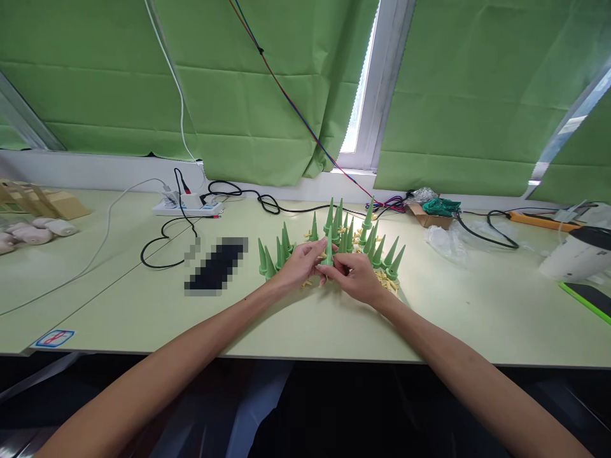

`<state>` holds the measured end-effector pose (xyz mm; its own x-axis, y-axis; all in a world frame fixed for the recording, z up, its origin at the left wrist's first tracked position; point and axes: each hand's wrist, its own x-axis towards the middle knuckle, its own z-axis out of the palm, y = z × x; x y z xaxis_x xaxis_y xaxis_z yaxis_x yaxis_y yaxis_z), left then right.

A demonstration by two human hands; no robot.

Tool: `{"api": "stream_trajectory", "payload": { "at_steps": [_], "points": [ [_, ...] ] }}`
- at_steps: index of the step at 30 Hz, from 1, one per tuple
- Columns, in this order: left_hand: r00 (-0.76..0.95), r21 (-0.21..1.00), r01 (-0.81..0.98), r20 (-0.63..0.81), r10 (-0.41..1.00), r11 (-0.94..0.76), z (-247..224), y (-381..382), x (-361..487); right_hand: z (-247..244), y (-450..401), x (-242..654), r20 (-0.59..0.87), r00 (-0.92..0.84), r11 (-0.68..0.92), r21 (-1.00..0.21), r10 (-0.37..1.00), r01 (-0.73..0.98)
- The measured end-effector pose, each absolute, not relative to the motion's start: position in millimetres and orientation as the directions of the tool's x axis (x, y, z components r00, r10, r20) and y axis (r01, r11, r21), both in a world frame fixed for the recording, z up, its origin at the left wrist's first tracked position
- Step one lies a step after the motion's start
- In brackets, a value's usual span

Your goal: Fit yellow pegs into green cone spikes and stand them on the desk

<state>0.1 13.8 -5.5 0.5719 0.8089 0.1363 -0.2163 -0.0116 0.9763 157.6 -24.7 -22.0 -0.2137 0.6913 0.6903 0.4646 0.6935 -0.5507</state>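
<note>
A green cone-shaped spike (328,249) points upward between my two hands. The closed fingers of my left hand (303,262) hold it from the left side. My right hand (356,275) is closed too, its thumb and curled fingers pressed at the spike's lower end; whether a small part is pinched there is hidden. Around and behind both hands stand several similar green spikes (394,262), points up, on the table. Small yellow pieces (387,281) lie scattered among them, mostly on the right of my right hand.
On the pale table (315,324), a blurred dark object (217,266) lies left of the spikes. Behind are a power strip (188,207) and black cables (270,203). Rightward are a small cardboard box (432,217), clear plastic bags (446,245) and a white cup (577,254).
</note>
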Motion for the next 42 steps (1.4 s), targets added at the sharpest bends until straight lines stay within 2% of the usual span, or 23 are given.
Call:
{"api": "stream_trajectory", "payload": {
  "at_steps": [14, 26, 31, 42],
  "points": [
    [0.505, 0.980, -0.090, 0.198, 0.840, -0.176, -5.3, 12.0, -0.5, -23.2, -24.2, 157.8, 0.671, -0.255, 0.687, -0.520, 0.696, 0.507],
    [0.455, 0.948, -0.022, 0.291, 0.842, -0.317, -3.5, 7.5, -0.6, -22.0, -25.3, 158.2, 0.627, -0.286, 0.671, -0.547, 0.724, 0.500],
    [0.430, 0.916, 0.061, 0.335, 0.838, -0.397, -2.1, 5.0, -1.2, -20.4, -25.5, 158.3, 0.604, -0.307, 0.669, -0.573, 0.735, 0.474],
    [0.422, 0.901, 0.099, 0.346, 0.838, -0.422, -2.7, 5.2, -2.3, -21.6, -24.2, 158.7, 0.592, -0.331, 0.674, -0.585, 0.735, 0.451]
  ]
}}
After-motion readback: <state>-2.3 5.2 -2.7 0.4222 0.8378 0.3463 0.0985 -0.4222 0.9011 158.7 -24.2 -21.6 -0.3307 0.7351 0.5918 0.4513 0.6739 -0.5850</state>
